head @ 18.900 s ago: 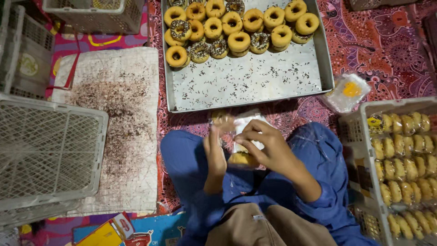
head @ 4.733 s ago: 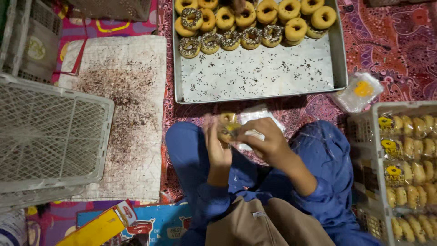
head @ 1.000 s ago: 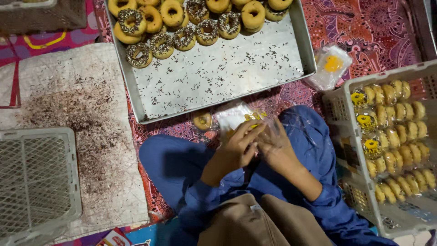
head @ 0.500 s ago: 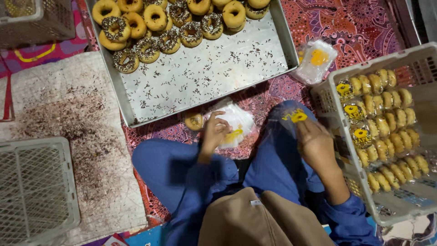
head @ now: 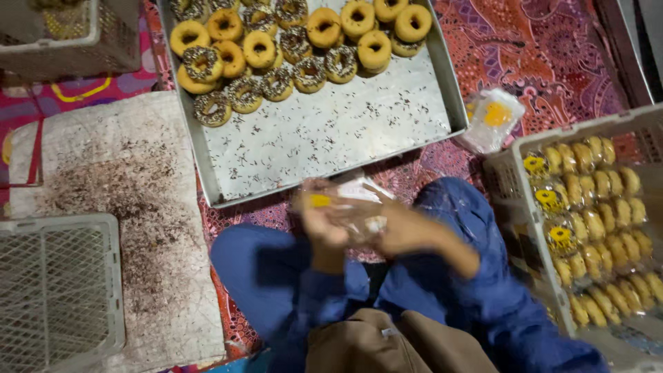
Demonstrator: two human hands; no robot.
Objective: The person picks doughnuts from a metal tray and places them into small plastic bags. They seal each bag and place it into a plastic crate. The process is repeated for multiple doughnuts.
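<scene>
Our hands meet just above our lap, at the centre of the view. The left hand and the right hand are close together, both closed on a clear plastic bag that is stretched between them. Motion blur hides the exact finger grip, and we cannot tell whether a doughnut is already inside — only a small yellow patch shows near the left fingers.

The bag looks thin, light and slick. We judge it will crumple at any squeeze and slip if pinched flat, so the sensible hold is at its mouth edges, one side in each hand.

At twelve o'clock from the hands lies a metal tray, its near half bare but dusted with dark sprinkles. The doughnuts are bunched along its far edge, some plain, some sprinkled. They look soft and easily dented — best lifted by the sides, with the topping left alone.

At two o'clock a bundle of spare bags rests on the patterned cloth. At three o'clock stands a white crate filled with rows of bagged doughnuts. At nine o'clock a sprinkle-strewn sheet lies flat, with an upturned mesh crate at eight o'clock beside it.
</scene>
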